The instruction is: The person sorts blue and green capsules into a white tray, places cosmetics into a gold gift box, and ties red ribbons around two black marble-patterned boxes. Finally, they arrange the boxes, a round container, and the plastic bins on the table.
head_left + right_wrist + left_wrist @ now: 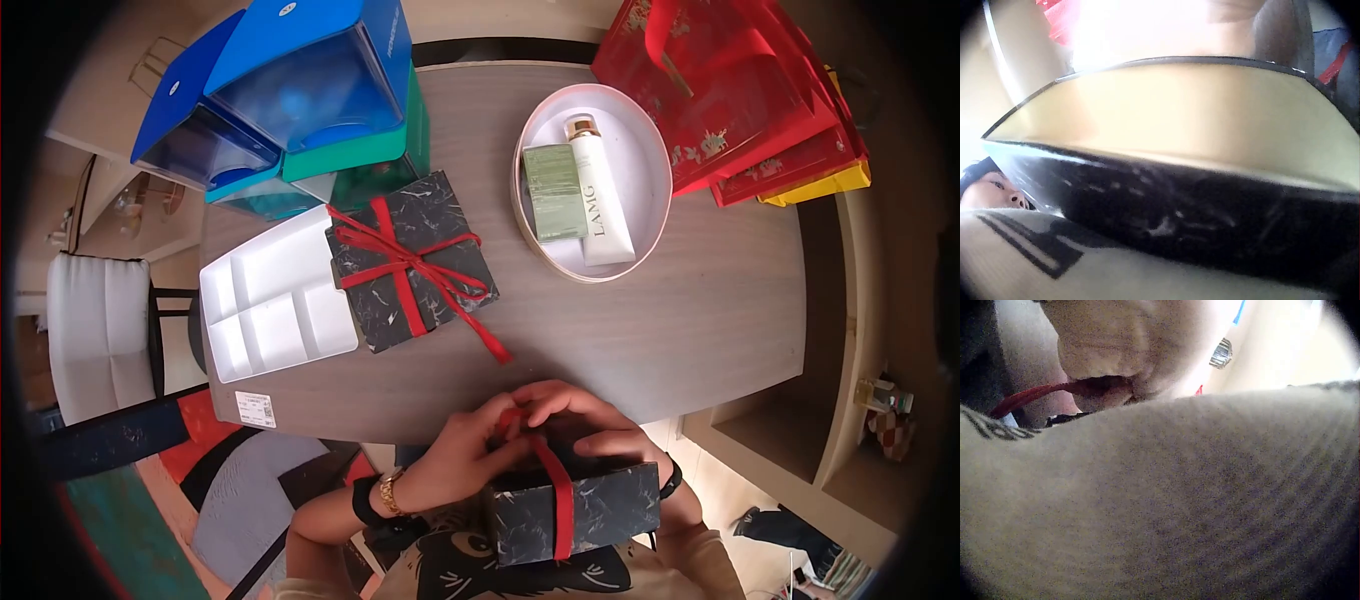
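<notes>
A black marbled gift box (590,515) with a red ribbon (562,490) round it is held against the person's shirt, below the table's front edge. My left hand (465,455) comes in from the left and pinches the ribbon near the box's far edge. From the other side my right hand (580,415) reaches over the box, its curled fingertips meeting the left ones at the ribbon. In the left wrist view a strand of red ribbon (1032,399) runs out from between the fingers. The right wrist view has the box's dark side (1166,219) below a cream-coloured band.
Another black box (450,225) with a red bow lies on the table beside a white divided tray (275,335). An oval box (655,200) holds a white tube and a green box. Blue boxes (310,90) stand back left, red gift bags (735,110) back right.
</notes>
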A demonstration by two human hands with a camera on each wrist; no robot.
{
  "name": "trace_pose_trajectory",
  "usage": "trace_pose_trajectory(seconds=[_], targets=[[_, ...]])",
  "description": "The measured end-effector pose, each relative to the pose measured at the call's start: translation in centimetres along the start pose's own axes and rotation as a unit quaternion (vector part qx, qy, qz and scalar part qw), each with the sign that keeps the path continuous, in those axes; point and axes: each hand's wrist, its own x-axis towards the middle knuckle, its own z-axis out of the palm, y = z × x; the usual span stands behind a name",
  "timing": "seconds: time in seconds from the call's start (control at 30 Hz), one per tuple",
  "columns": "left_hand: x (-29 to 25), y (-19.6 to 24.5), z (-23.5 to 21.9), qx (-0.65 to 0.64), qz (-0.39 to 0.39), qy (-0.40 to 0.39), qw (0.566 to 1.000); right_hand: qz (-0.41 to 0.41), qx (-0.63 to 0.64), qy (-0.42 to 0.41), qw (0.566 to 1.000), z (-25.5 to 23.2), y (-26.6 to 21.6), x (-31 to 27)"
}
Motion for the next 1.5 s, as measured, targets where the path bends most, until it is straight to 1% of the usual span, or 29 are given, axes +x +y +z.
trace_pose_trajectory(seconds=[0.03, 0.13, 0.17, 0.27, 0.33, 0.37, 0.43, 0.47, 0.53, 0.57, 0.6, 0.63, 0.67, 0.73, 0.77, 0.83, 0.87, 0.9, 0.97, 1.0, 1.07, 1.1, 1.2, 1.23, 1.3, 1.33, 1.4, 1.43, 1.5], targets=[[0.2, -0.1, 0.0, 0.002, 0.010, 0.011, 1.000, 0.001, 0.001, 0.006, 1.000, 0.1, -0.1, 0.0], [0.8, -0.6, 0.3, -0.022, 0.023, 0.031, 0.999, 0.028, -0.097, 0.028, 0.995, 0.6, -1.3, 0.3], [1.0, -0.8, 0.4, -0.035, 0.024, 0.035, 0.998, 0.023, -0.108, 0.027, 0.994, 0.6, -1.5, 0.5], [1.2, -1.3, -0.2, -0.035, -0.029, -0.035, 0.998, 0.013, -0.135, 0.016, 0.991, 0.6, -1.9, 0.7], [1.4, -0.5, -0.2, -0.154, -0.093, -0.057, 0.982, 0.015, -0.140, 0.000, 0.990, 0.5, -1.8, 0.8], [1.5, -0.3, -0.2, -0.212, -0.125, -0.068, 0.967, 0.021, -0.110, -0.001, 0.994, 0.4, -1.7, 0.6], [1.2, -0.9, -0.6, -0.268, -0.125, -0.061, 0.953, 0.035, -0.048, -0.003, 0.998, 0.2, -1.3, 0.2], [0.9, -1.2, -0.9, -0.296, -0.125, -0.057, 0.945, 0.024, -0.059, -0.004, 0.998, 0.3, -1.3, 0.2], [0.3, -0.7, -1.3, -0.198, -0.069, -0.007, 0.978, 0.002, -0.080, -0.006, 0.997, 0.3, -1.2, 0.2], [-0.1, -0.3, -1.5, -0.149, -0.040, 0.019, 0.988, 0.013, -0.073, 0.001, 0.997, 0.4, -1.2, 0.2], [-0.4, 0.1, -1.7, -0.066, 0.010, 0.020, 0.998, 0.023, -0.066, 0.007, 0.998, 0.6, -1.3, 0.1], [-0.6, 0.5, -2.0, 0.019, 0.059, 0.022, 0.998, 0.033, -0.058, 0.011, 0.998, 0.8, -1.4, 0.2], [-0.8, 1.0, -2.3, 0.104, 0.108, 0.024, 0.988, 0.051, -0.057, 0.008, 0.997, 1.0, -1.5, 0.3], [-0.7, 1.8, -2.4, 0.104, 0.090, 0.010, 0.990, 0.089, -0.054, -0.001, 0.995, 1.2, -1.6, 0.6], [-0.7, 2.1, -2.5, 0.103, 0.081, 0.001, 0.991, 0.084, -0.085, -0.014, 0.993, 1.1, -1.6, 0.7], [-0.3, 2.7, -3.0, 0.060, 0.028, -0.011, 0.998, 0.068, -0.146, -0.037, 0.986, 0.6, -1.7, 0.8], [-0.1, 2.9, -3.1, 0.039, 0.002, -0.019, 0.999, 0.059, -0.144, -0.018, 0.988, 0.8, -1.8, 0.9], [0.1, 2.5, -3.2, 0.041, 0.042, -0.019, 0.998, 0.050, -0.142, 0.002, 0.989, 1.3, -2.0, 1.0], [0.2, 2.5, -3.0, 0.031, 0.058, -0.024, 0.998, 0.040, -0.128, 0.041, 0.990, 1.6, -1.9, 0.8], [0.3, 2.6, -3.0, 0.027, 0.066, -0.025, 0.997, 0.051, -0.124, 0.036, 0.990, 1.4, -1.8, 0.7], [0.0, 2.7, -3.5, 0.031, 0.062, -0.067, 0.995, 0.073, -0.115, 0.024, 0.990, 0.8, -2.0, 0.3], [-0.2, 2.8, -3.8, 0.034, 0.060, -0.088, 0.994, 0.043, -0.131, 0.013, 0.990, 0.3, -1.4, -0.1], [-0.5, 1.4, -4.1, -0.005, 0.163, -0.114, 0.980, 0.027, -0.069, 0.025, 0.997, -0.4, -0.3, -1.1], [-0.7, 1.1, -4.3, -0.010, 0.171, -0.129, 0.977, 0.031, -0.068, 0.041, 0.996, -0.8, 0.6, -1.8], [-1.1, 0.7, -4.4, -0.022, 0.188, -0.160, 0.969, -0.009, -0.107, 0.042, 0.993, -0.9, 1.3, -2.6], [-1.2, 0.6, -4.2, 0.004, 0.182, -0.151, 0.972, -0.029, -0.127, 0.042, 0.991, -0.9, 1.6, -2.9], [-1.5, 0.5, -3.7, 0.056, 0.171, -0.132, 0.975, -0.031, -0.139, 0.076, 0.987, -0.9, 2.0, -3.4], [-1.6, 0.7, -3.3, 0.069, 0.168, -0.109, 0.977, -0.032, -0.146, 0.091, 0.985, -0.9, 2.1, -3.6], [-1.7, 1.0, -2.5, 0.096, 0.163, -0.063, 0.980, -0.030, -0.146, 0.086, 0.985, -0.9, 2.5, -4.0]])
